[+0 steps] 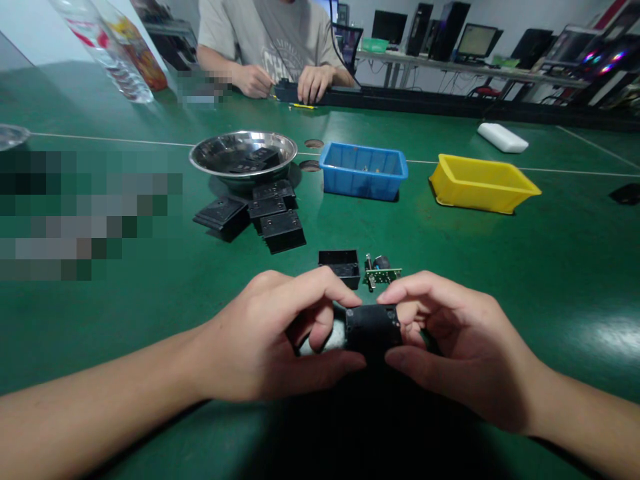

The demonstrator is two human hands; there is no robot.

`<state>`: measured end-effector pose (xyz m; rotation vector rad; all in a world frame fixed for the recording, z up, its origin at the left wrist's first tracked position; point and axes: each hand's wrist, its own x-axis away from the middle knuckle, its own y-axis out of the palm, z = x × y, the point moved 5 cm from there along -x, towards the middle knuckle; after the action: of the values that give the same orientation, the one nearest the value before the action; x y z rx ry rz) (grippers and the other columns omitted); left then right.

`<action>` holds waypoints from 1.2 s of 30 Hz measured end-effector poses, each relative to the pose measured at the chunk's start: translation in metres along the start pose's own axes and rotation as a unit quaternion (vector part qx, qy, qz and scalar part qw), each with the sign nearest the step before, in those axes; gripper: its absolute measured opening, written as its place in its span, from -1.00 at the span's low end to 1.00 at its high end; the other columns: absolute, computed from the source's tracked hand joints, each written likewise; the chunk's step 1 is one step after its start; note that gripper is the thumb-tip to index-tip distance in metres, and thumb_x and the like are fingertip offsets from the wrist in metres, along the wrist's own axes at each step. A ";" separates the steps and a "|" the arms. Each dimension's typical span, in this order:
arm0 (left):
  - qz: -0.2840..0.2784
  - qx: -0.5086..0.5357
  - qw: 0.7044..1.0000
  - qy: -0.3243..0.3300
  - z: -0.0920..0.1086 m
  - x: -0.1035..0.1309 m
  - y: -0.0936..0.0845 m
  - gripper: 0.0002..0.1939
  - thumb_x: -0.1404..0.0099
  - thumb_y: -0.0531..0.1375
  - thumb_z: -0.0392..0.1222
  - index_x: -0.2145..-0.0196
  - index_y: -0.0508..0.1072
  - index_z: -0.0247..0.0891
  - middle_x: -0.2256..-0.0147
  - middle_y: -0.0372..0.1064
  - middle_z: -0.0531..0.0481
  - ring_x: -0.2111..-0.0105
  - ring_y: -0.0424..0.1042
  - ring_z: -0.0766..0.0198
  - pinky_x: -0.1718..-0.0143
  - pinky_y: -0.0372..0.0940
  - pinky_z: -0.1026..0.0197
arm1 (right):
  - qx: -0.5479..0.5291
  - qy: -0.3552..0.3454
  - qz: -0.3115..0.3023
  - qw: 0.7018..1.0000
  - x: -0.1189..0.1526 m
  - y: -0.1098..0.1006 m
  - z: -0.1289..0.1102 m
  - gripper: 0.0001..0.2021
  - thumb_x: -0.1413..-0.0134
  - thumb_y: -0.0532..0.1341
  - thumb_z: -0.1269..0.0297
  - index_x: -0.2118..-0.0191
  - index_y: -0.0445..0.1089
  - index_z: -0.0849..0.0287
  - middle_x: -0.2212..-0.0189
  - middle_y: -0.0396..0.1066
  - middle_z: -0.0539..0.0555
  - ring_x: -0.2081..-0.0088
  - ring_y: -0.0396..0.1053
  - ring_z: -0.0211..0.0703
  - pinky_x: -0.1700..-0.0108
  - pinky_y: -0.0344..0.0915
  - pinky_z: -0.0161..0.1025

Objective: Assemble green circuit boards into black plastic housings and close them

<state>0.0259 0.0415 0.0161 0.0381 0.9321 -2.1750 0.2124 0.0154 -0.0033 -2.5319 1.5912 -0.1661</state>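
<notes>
Black case (373, 325) — between left fingers (336, 287), right fingers (407, 287) — apparently touching both.

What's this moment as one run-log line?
left hand: holding black part | right hand: holding same part | ahead: open black case, circuit board | farther: blue bin, yellow bin

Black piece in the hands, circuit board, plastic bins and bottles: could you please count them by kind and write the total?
Black piece in left hand and right hand: 1
Circuit board: 1
Plastic bins, blue bin and yellow bin: 2
Bottles, clear bottle and orange bottle: 2
Total: 6
</notes>
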 end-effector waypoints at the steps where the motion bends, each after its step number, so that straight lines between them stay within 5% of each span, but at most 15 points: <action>1: 0.000 -0.002 1.000 0.003 0.000 0.000 0.000 -0.69 -0.25 0.32 -0.26 0.08 0.36 -0.24 0.54 0.26 0.25 0.65 0.21 0.53 0.62 0.08 0.45 | -0.002 0.000 0.000 1.000 0.000 0.000 0.000 -0.70 -0.11 0.39 0.29 0.03 0.41 0.03 0.51 0.28 -0.11 0.51 0.19 -0.32 0.45 0.21 -0.37; 25: -0.043 0.017 0.999 -0.011 -0.001 -0.005 0.001 -0.75 -0.29 0.29 -0.15 0.13 0.38 -0.28 0.57 0.25 0.22 0.66 0.19 0.50 0.62 0.05 0.43 | 0.012 0.006 -0.006 1.000 0.002 0.001 -0.001 -0.71 -0.12 0.38 0.21 0.05 0.43 0.10 0.51 0.30 -0.09 0.51 0.22 -0.32 0.47 0.20 -0.37; 29: -0.048 -0.023 0.999 0.007 0.000 -0.005 0.001 -0.87 -0.38 0.20 -0.16 0.22 0.43 -0.27 0.60 0.26 0.19 0.65 0.18 0.47 0.59 0.04 0.39 | 0.090 -0.016 -0.010 0.996 0.000 -0.001 -0.005 -0.86 -0.22 0.29 0.20 0.27 0.46 0.16 0.56 0.26 -0.09 0.53 0.16 -0.34 0.49 0.12 -0.37; 36: -0.067 -0.054 0.996 0.017 0.000 -0.006 0.003 -0.84 -0.43 0.13 -0.23 0.32 0.44 -0.25 0.59 0.30 0.13 0.61 0.23 0.43 0.55 0.06 0.35 | 0.191 -0.047 0.011 0.980 -0.002 -0.002 -0.010 -0.71 -0.29 0.20 0.19 0.46 0.39 0.17 0.59 0.28 -0.07 0.57 0.14 -0.35 0.51 0.06 -0.36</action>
<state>0.0323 0.0438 0.0156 -0.0412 1.0976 -2.2478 0.2120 0.0173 0.0071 -2.1943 1.3949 -0.3120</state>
